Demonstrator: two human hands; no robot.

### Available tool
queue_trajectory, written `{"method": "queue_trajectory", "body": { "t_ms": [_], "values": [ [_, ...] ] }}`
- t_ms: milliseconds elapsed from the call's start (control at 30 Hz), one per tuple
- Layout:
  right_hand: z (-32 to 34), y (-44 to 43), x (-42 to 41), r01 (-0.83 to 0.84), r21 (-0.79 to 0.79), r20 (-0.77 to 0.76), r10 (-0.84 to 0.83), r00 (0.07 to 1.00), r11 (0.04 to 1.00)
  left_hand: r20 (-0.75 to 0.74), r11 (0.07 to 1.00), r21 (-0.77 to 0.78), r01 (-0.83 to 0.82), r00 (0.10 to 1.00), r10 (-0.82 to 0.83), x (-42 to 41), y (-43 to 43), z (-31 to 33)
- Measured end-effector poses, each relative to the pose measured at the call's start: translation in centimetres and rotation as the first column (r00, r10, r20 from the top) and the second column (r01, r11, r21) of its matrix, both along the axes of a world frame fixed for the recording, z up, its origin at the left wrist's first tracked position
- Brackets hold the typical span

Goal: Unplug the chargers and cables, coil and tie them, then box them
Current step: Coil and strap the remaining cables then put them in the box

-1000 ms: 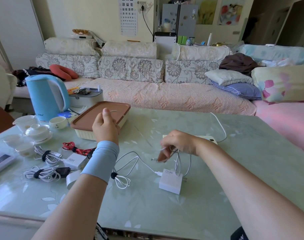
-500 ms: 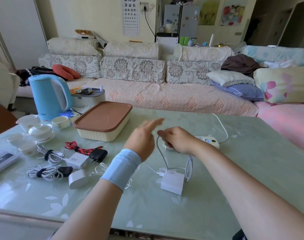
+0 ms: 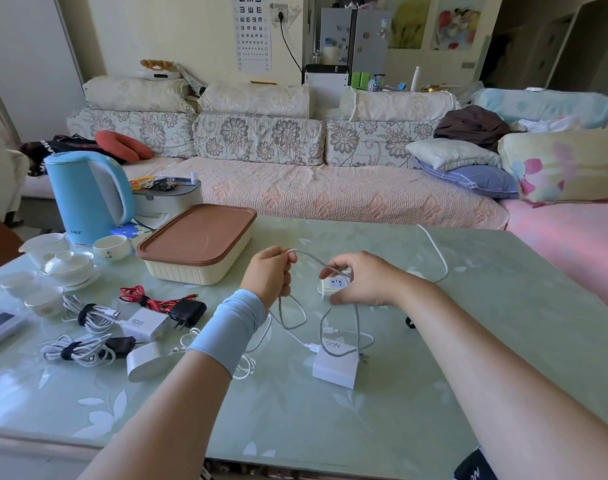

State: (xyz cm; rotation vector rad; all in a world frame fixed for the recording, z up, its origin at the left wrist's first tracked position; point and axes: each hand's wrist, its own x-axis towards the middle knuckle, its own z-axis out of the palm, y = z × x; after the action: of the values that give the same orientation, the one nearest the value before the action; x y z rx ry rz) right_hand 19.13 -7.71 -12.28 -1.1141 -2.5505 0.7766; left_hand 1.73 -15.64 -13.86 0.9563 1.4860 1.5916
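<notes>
The coiling step is in hand. The left hand (image 3: pixel 269 277) is closed in a fist around a grey cable (image 3: pixel 307 256), and the right hand (image 3: pixel 364 284) pinches the same cable between thumb and fingertips just above a power strip (image 3: pixel 337 283). The cable spans the gap between them, its slack hanging in loose loops to the desk (image 3: pixel 468 341) by a white charger (image 3: pixel 335 367). Next, probably, gather that slack into even loops and tie it, like the tied bundles (image 3: pixel 87 315) on the left. The lidded box (image 3: pixel 198 242) is not yet opened.
</notes>
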Motion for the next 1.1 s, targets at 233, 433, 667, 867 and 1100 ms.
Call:
{"method": "queue_trajectory", "body": {
  "t_ms": [233, 433, 667, 867, 1100],
  "values": [
    [-0.5, 0.7, -0.2, 0.144, 0.354, -0.281, -0.041, 0.959, 0.924, -0.272, 0.943, 0.065, -0.327, 0.903, 0.332, -1.0, -0.1, 0.3],
    [0.1, 1.0, 0.0, 0.358, 0.077, -0.499, -0.275, 0.822, 0.931, -0.043, 0.792, 0.079, -0.605, 0.792, 0.609, -3.9, 0.1, -0.7],
    [1.0, 0.8, 0.7, 0.399, -0.194, -0.329, -0.443, 0.834, 0.896, -0.099, 0.684, 0.0, -0.729, 0.681, 0.726, -6.3, 0.0, -1.7],
    [2.2, 0.0, 0.4, 0.498, 0.176, -0.5, -0.358, 0.788, 0.849, -0.73, 0.736, -0.192, -0.65, 0.596, 0.336, -6.3, -1.1, -1.8],
    [0.8, -0.8, -1.3, 0.21, 0.229, -0.402, -0.104, 0.91, 0.95, -0.745, 0.906, 0.403, -0.128, 0.529, 0.406, -0.6, -0.4, -0.4]
  ]
}}
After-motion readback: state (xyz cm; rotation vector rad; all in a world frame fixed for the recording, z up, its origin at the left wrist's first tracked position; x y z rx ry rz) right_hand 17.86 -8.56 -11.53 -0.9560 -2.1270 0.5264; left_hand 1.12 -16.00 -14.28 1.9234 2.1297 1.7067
